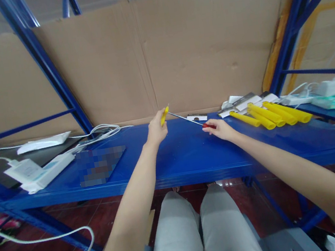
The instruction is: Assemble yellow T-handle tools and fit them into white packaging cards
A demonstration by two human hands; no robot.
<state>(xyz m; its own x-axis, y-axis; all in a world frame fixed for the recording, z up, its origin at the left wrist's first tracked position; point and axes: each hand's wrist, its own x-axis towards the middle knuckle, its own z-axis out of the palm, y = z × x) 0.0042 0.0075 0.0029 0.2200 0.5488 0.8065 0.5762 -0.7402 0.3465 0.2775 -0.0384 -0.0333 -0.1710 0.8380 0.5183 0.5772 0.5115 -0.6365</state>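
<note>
Above the middle of the blue shelf, my left hand (157, 128) is closed on a small yellow piece (164, 116) with a thin tip pointing up. To its right my right hand (219, 128) grips the red handle of a screwdriver (187, 119). The long metal shaft slants up and left, its end close to the yellow piece; whether they touch I cannot tell. Several yellow tubes (261, 117) lie side by side to the right of my right hand, with black-and-white cards at their far ends. A small white card (197, 118) lies behind the shaft.
A white power strip (49, 171) with a plugged-in adapter and coiled white cables (104, 131) lies at the left, beside a dark pixelated flat item (102, 165). A cardboard sheet (174, 51) stands behind the shelf (189, 160). Blue posts rise on both sides.
</note>
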